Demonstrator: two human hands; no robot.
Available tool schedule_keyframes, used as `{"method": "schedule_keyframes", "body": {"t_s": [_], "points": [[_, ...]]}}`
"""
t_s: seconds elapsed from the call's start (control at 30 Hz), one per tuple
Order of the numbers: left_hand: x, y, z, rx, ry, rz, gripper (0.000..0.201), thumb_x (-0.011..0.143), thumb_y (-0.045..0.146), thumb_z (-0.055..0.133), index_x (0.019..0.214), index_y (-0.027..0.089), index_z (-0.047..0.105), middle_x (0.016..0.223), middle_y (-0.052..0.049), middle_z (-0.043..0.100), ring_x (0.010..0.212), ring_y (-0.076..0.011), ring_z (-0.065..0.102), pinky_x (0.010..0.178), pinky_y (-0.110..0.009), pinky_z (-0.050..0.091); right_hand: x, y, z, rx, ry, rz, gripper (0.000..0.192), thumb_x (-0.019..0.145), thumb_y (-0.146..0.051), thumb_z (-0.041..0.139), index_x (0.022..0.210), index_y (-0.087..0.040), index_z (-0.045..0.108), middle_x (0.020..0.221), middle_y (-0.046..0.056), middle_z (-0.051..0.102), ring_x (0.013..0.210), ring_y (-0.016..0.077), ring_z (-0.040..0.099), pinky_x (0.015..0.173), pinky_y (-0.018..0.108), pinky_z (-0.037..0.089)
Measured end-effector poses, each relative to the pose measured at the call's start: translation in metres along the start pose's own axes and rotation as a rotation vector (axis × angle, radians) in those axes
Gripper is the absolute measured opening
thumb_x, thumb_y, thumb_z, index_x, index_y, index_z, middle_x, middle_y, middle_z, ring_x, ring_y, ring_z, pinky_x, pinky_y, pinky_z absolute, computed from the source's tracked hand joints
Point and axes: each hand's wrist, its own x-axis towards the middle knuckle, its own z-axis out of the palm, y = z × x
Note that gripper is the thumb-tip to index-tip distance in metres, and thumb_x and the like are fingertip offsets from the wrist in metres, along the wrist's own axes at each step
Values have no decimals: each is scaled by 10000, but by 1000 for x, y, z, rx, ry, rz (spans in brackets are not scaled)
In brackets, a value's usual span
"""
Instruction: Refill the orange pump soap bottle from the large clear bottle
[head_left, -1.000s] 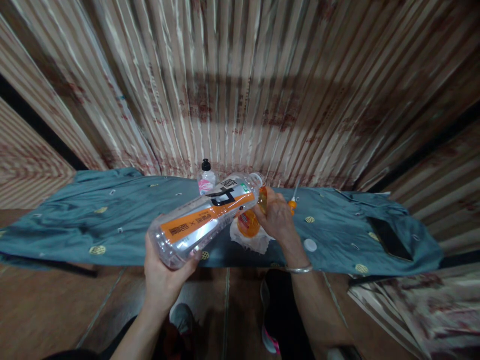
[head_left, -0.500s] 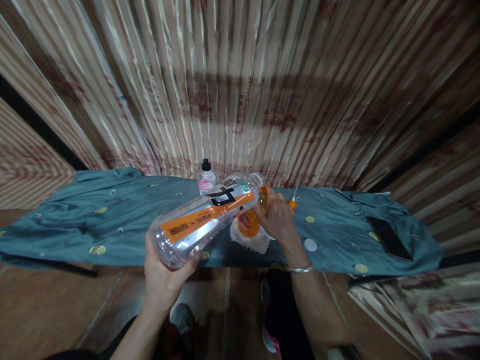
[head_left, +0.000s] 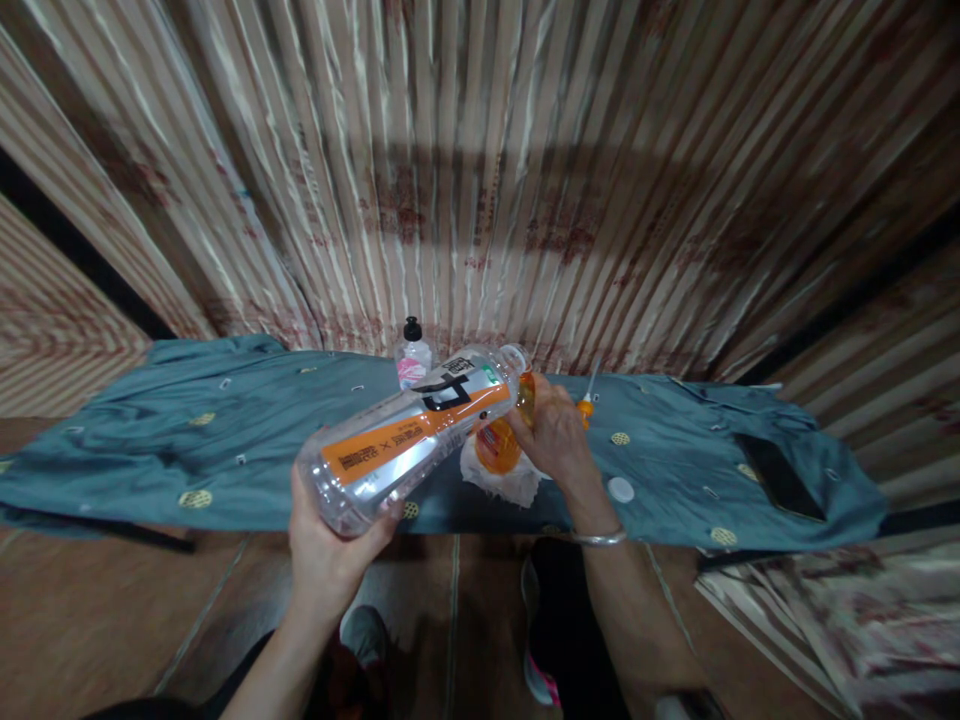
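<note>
My left hand [head_left: 330, 545] is wrapped round the base of a large clear plastic bottle [head_left: 412, 430] with an orange and silver label. The bottle is tilted, its uncapped mouth up and to the right, over the top of an orange bottle [head_left: 496, 447]. With closed fingers my right hand [head_left: 553, 425] grips the neck of the orange bottle, which stands on a crumpled white tissue [head_left: 487, 483]. That hand partly hides where the two bottles meet. Whether liquid is flowing I cannot tell.
A small clear bottle with a black cap [head_left: 413, 360] stands behind. To the right are an orange pump top with a tube [head_left: 586, 405], a white round cap [head_left: 621, 489] and a dark phone [head_left: 778, 475]. A teal cloth [head_left: 300, 430] covers the narrow table before a striped curtain [head_left: 465, 150].
The clear bottle has rolled slightly in my left hand, so its label print sits a little differently. Both hands stay in nearly the same place.
</note>
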Motion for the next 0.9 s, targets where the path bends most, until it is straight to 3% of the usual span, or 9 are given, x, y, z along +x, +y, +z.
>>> {"method": "schedule_keyframes", "body": {"t_s": [0.13, 0.43, 0.57, 0.77, 0.9], "points": [[2, -3, -2, 5, -2, 9, 865, 473, 400, 970, 1200, 197, 548, 1144, -120, 705, 1176, -398, 717, 1074, -553, 550, -1, 1, 1, 7, 9, -3, 563, 1049, -546, 468, 1315, -66, 594, 1040, 214, 742, 960, 344, 677, 906, 518, 556], [-2, -4, -1, 41, 14, 49, 765, 587, 453, 942, 1212, 195, 584, 1195, -119, 707, 1228, -372, 695, 1106, -522, 529, -1, 1, 2, 23, 17, -7, 555, 1050, -557, 466, 1321, -89, 594, 1090, 214, 737, 984, 344, 674, 922, 524, 546], [0, -7, -2, 26, -19, 31, 737, 563, 424, 954, 1168, 182, 611, 1197, -133, 717, 1190, -382, 714, 1068, -522, 558, 0, 0, 0, 22, 4, -6, 526, 1052, -542, 459, 1303, -100, 600, 1029, 189, 737, 957, 341, 665, 903, 515, 548], [3, -12, -6, 34, -26, 31, 875, 523, 414, 969, 1265, 215, 549, 1190, -108, 706, 1209, -386, 704, 1102, -556, 533, 1, -2, -2, 3, -1, -11, 523, 1058, -544, 439, 1268, -95, 605, 1010, 182, 733, 952, 339, 665, 889, 500, 553], [3, -10, -5, 42, -26, 30, 828, 526, 411, 966, 1220, 209, 564, 1162, -108, 715, 1195, -386, 712, 1088, -546, 545, 1, -3, -3, 8, -5, -5, 463, 1059, -523, 448, 1226, -129, 625, 982, 162, 724, 916, 323, 663, 884, 488, 553]]}}
